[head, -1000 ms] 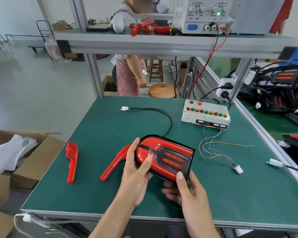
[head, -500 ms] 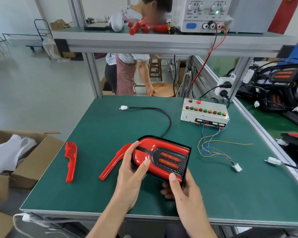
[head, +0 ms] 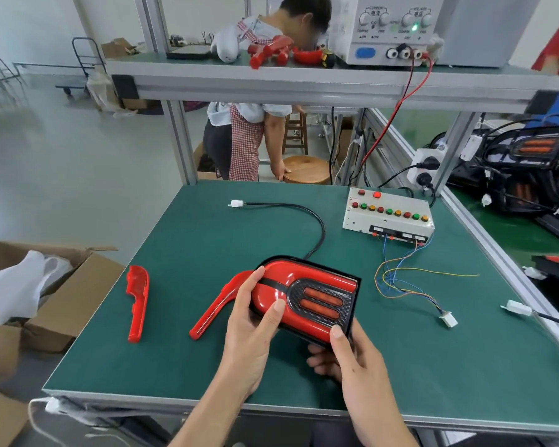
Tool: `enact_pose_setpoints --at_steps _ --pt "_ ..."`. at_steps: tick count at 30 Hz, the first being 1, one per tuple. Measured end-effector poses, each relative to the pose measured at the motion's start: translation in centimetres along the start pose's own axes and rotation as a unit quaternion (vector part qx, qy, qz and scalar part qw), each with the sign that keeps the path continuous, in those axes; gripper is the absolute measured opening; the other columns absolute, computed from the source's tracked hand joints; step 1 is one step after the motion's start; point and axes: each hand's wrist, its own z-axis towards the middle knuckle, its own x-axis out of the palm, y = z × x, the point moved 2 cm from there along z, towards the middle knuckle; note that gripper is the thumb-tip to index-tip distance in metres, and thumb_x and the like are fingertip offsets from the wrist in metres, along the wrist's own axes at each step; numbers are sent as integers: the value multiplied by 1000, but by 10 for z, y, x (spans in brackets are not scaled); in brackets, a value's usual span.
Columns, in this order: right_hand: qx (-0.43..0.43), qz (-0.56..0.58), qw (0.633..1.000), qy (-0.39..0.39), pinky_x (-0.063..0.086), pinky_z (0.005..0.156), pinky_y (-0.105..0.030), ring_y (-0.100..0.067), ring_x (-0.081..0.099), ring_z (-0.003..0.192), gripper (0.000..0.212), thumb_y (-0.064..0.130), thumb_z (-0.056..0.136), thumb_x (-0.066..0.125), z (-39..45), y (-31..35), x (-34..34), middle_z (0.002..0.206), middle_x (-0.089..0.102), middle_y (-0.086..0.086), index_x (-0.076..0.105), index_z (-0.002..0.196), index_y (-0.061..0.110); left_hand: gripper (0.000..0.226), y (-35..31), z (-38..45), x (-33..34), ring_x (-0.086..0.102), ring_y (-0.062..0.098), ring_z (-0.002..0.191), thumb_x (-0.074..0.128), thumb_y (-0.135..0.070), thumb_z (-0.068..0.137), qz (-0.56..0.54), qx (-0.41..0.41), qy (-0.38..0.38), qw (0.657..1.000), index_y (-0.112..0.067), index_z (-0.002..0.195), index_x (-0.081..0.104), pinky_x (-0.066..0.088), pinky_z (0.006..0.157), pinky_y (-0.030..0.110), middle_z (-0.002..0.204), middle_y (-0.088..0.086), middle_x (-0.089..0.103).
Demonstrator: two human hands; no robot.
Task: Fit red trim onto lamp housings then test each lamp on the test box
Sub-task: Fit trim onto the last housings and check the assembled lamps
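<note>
Both hands grip a glossy red lamp housing with a black frame and two orange light bars (head: 307,296), holding it tilted just above the near part of a green-topped workbench (head: 400,366). The left hand (head: 252,330) is wrapped around the housing's rounded left end, thumb pressed on the red face and fingertips curled over the top edge. The right hand (head: 349,359) clamps the lower right corner, thumb on the black frame and fingers underneath. A long curved red trim piece (head: 217,304) juts out to the left from behind the left hand; whether it touches the housing cannot be told. A second, shorter red plastic trim piece (head: 136,301) lies flat on the mat further left, well apart from the lamp. A black cable (head: 317,227) runs from behind the housing in an arc to a white plug (head: 237,203) lying unconnected mid-table. To the right, a loose bundle of blue, yellow and orange wires (head: 397,279) ends in a small white connector (head: 448,319), also lying free on the mat. The wires lead back to a pale grey test box with a row of red, green and amber buttons (head: 388,216) at the far right of the bench. Beyond the bench, a person in a red checked apron (head: 246,140) bends over a round wooden stool (head: 307,169). On the overhead shelf stands a white bench power supply (head: 391,30) with a green light showing.
</note>
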Motion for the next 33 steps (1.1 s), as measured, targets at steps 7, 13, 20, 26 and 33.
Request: enact_pose_setpoints --at_steps 7,13,20,26,33 --pt "-3 -7 1000 9 57 64 -26 -27 73 71 39 46 91 56 1 0 -3 86 76 -14 64 128 34 80 -5 -2 2 65 21 124 88 -56 72 -41 -10 9 999 -45 143 52 57 96 39 133 -4 66" --pt "4 20 1000 -5 58 64 -27 -30 75 74 40 47 88 58 2 -3 -2 87 77 -16 66 124 33 94 -9 -5 8 63 17 127 90 -59 67 -64 -34 8 997 -62 145 38 55 100 40 140 -6 63" --pt "33 115 992 -40 59 62 -25 -30 76 76 46 39 85 61 5 -5 -4 94 76 -23 65 127 20 86 1 -15 39 68 26 119 90 -36 73 -135 -78 -34 987 -38 146 42 59 94 39 127 6 71" --pt "22 130 991 -38 59 63 -27 -27 75 75 44 38 84 63 2 -6 -2 103 77 -16 68 126 26 61 7 -29 63 73 37 102 75 -49 79 -70 -107 5 992 -7 121 63 59 87 44 111 19 75" --pt "26 147 988 -48 61 67 -29 -38 76 85 41 39 83 65 -4 -7 6 102 77 -17 68 123 32 47 1 -28 53 72 45 97 65 -36 90 -24 -116 24 993 -2 122 58 59 87 59 107 23 75"
